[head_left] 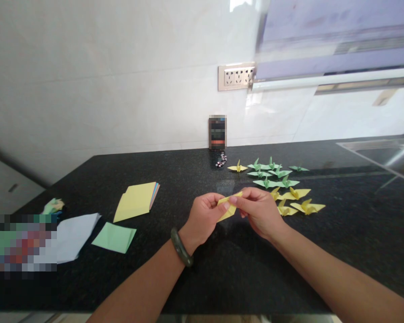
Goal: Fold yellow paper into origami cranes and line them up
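Between my two hands is a small piece of folded yellow paper [228, 211], held just above the dark countertop. My left hand [205, 214] pinches its left side, thumb on top. From the other side, my right hand [261, 208] grips the upper right edge between thumb and fingers. The fingers hide part of the folds. Just beyond my right hand are several yellow paper cranes [308, 206], some partly covered by it. Behind these sit several green paper cranes [266, 183], with a single yellow crane [238, 167] to their left.
A stack of coloured paper [134, 202], yellow on top, lies left on the black countertop [175, 175]. Nearer are a creased green sheet [115, 237] and white paper [76, 235]. A phone-like object [217, 132] leans on the wall behind a beaded string [221, 159]. A sink [387, 157] is far right.
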### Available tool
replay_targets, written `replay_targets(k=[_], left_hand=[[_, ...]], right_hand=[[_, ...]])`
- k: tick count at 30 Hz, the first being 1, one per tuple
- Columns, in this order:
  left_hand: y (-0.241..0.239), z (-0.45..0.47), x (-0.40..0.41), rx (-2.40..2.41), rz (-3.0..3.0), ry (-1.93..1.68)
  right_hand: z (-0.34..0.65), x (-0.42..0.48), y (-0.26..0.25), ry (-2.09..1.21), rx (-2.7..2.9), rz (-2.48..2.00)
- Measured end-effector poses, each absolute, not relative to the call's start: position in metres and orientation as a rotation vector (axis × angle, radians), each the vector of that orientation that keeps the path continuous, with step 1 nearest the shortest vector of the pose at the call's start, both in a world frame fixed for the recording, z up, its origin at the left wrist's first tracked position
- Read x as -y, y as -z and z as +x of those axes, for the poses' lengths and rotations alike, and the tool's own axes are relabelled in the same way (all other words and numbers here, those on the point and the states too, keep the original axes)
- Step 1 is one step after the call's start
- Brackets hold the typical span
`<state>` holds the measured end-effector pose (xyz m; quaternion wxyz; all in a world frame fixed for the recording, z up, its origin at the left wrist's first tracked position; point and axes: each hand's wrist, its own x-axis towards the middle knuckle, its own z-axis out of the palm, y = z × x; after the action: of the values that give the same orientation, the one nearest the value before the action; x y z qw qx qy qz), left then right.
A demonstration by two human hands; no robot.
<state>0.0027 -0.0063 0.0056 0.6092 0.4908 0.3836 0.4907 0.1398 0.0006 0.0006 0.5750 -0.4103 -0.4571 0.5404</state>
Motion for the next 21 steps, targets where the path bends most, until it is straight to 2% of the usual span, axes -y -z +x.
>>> replay_targets(k=[9,16,21], left_hand=[[-0.0017,0.0031,0.0055,-0.798,1.023,-1.056],[-0.0025,0.0017,0.004,-0.791,1.027,-1.049],[-0.0015,0.0021,0.0046,-0.799,1.019,-1.044]], right_hand=[[0.1441,0.0009,0.0005,-0.993,1.285,-0.982],[0.1476,-0.005,0.002,-1.287,1.303,-0.898],[0.146,-0.0027,0.0014,-1.226,1.245,-0.9]])
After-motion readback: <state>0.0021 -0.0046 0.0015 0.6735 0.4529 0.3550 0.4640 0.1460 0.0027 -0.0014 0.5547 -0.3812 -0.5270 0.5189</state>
